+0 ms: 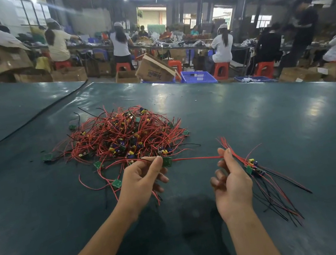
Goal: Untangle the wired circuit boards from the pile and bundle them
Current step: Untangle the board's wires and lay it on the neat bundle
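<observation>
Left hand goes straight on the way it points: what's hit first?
Probably the near edge of the tangled pile, just beyond the left hand and the green board it pinches; depth is unclear.

A big wire pile (120, 137) fills the middle of the counter (284, 121). Open room lies right of it and behind it. Stray boards (116, 183) and wires crowd its near left side.

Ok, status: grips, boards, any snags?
Left grip pinches one circuit board beside the pile. Its red wire runs taut to right grip, which holds the bundle. No snag seen on that wire.
</observation>
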A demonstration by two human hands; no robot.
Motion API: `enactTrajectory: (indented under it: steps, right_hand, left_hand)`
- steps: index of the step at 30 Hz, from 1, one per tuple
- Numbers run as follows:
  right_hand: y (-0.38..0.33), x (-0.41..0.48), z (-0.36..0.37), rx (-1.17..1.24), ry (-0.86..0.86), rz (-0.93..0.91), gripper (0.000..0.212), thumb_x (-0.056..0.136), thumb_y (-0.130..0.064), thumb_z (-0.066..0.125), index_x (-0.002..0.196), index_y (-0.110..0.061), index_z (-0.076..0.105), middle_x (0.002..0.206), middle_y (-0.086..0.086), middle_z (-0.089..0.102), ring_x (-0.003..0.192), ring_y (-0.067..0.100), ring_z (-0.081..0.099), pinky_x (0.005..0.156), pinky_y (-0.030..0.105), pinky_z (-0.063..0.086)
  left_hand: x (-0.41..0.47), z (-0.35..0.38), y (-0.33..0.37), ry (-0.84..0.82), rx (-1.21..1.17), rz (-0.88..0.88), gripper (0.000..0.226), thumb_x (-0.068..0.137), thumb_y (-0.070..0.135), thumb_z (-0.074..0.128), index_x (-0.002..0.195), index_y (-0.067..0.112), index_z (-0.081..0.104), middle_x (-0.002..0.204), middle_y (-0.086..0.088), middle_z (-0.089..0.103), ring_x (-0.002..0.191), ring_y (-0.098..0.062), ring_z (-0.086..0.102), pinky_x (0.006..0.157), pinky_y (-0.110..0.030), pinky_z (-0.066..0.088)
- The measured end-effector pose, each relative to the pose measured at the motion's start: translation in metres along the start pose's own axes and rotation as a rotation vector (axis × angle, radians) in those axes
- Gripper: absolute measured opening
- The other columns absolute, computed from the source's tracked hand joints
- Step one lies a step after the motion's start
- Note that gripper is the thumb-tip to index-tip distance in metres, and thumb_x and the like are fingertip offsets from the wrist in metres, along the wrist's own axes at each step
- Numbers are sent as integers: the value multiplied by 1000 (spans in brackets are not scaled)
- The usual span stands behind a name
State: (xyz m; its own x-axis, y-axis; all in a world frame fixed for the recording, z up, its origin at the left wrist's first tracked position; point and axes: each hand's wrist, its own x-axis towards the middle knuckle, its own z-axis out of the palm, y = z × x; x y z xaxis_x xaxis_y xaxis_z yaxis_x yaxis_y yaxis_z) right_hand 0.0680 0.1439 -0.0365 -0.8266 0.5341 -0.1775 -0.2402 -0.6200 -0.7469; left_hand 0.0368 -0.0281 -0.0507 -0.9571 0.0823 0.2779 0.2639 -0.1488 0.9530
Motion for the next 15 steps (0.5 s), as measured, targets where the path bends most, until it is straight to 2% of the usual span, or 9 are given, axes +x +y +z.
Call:
enactTrajectory:
  steps: [1, 3, 5, 6, 9, 11, 13, 14, 15]
  right_hand:
    - [-1, -2, 0, 15, -39, -9, 30, 87, -41, 66, 74, -18, 80, 63, -7, 52, 42, 5, 36, 37, 18, 29]
    - [-1, -5, -1, 67, -129, 17, 53, 74, -65, 60, 84, -18, 81, 66, -5, 58, 45, 8, 40, 39, 19, 32]
    - [-2, -6, -3, 103, -192, 57, 72, 71, -76, 51, 93, -14, 80, 67, -2, 62, 47, 10, 42, 40, 20, 34]
    - [-1, -7, -3, 57, -207, 70, 73, 75, -76, 47, 93, -13, 80, 67, -2, 62, 47, 10, 42, 40, 20, 34]
    - [12, -13, 2, -326, -257, 62, 59, 82, -66, 49, 83, -17, 81, 67, -6, 62, 48, 5, 42, 42, 17, 34]
    - [23, -19, 7, -529, -352, 41, 48, 79, -62, 56, 80, -21, 81, 65, -5, 62, 53, 9, 45, 46, 26, 42]
    - [33, -26, 12, -558, -444, 64, 41, 79, -58, 62, 76, -21, 80, 61, 0, 59, 60, 20, 49, 60, 48, 53]
    - [35, -28, 14, -517, -471, 102, 38, 80, -54, 64, 75, -20, 79, 58, 0, 58, 58, 19, 51, 62, 53, 55]
    - [37, -30, 16, -448, -490, 150, 36, 80, -51, 65, 73, -19, 79, 56, -1, 58, 52, 14, 53, 59, 50, 56]
  left_hand:
    - [0, 1, 1, 22, -44, -36, 29, 82, 36, 58, 83, 8, 64, 69, -2, 70, 58, -14, 65, 44, -25, 51]
    - [0, 2, 4, 40, -187, -142, 33, 83, 40, 55, 85, 9, 63, 72, -2, 69, 57, -14, 64, 43, -24, 49]
    - [0, 2, 9, -13, -350, -258, 34, 85, 45, 52, 83, 13, 64, 75, -3, 67, 58, -14, 62, 44, -24, 47]
    - [0, 2, 11, -60, -414, -309, 34, 86, 47, 52, 80, 17, 66, 75, -3, 65, 58, -14, 61, 44, -23, 46]
    - [-4, 5, 18, -241, -543, -438, 36, 89, 49, 46, 76, 21, 64, 70, 2, 57, 57, -11, 55, 42, -20, 40]
    - [-7, 8, 21, -347, -621, -516, 32, 95, 40, 41, 77, 22, 61, 67, 5, 51, 54, -8, 51, 39, -19, 38]
    - [-10, 11, 23, -426, -713, -594, 24, 90, 28, 43, 75, 21, 60, 63, 6, 49, 52, -7, 49, 35, -17, 37]
    - [-11, 12, 24, -451, -752, -625, 24, 87, 25, 43, 72, 20, 61, 62, 6, 48, 51, -7, 49, 34, -17, 36]
    - [-12, 13, 25, -463, -779, -653, 26, 86, 23, 42, 69, 19, 62, 60, 6, 48, 50, -8, 49, 33, -16, 36]
